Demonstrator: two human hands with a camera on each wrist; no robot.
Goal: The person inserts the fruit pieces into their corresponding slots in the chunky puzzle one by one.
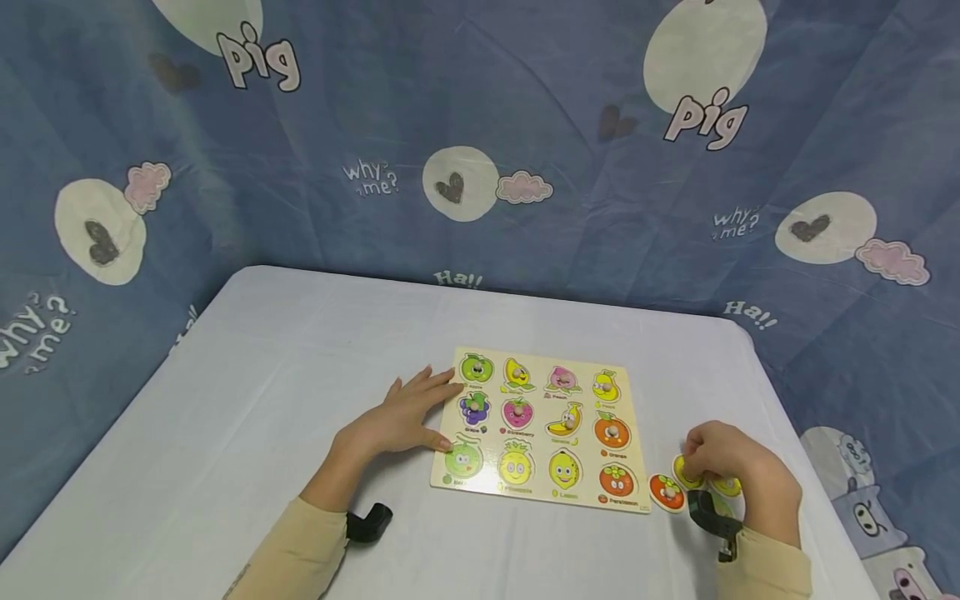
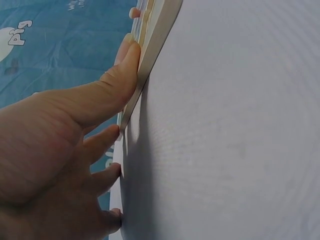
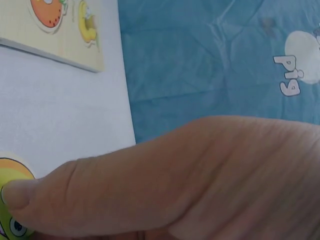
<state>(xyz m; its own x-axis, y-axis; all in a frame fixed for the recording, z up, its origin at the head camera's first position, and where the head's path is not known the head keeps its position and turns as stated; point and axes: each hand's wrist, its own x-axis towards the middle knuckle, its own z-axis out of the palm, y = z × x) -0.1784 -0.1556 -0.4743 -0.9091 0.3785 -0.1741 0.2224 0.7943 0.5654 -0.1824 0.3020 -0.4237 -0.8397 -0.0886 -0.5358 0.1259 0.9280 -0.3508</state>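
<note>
A wooden fruit puzzle board (image 1: 540,500) lies on the white table, its pictures in rows. Knobbed fruit pieces, such as the strawberry (image 1: 517,413) and orange (image 1: 612,432), sit in its upper rows. My left hand (image 1: 397,421) rests at the board's left edge, fingers spread, thumb (image 2: 117,82) over the edge. Right of the board, my right hand (image 1: 731,462) pinches a round yellow puzzle piece (image 1: 681,472) with a face; in the right wrist view my thumb (image 3: 100,195) covers part of it. Beside it lie a red puzzle piece (image 1: 667,493) and another yellow piece (image 1: 729,486).
A green piece (image 1: 722,506) is partly hidden under my right wrist's black camera mount (image 1: 711,518). Another black mount (image 1: 369,523) is on the left wrist. The white table (image 1: 225,433) meets a blue printed curtain (image 1: 337,225) behind it.
</note>
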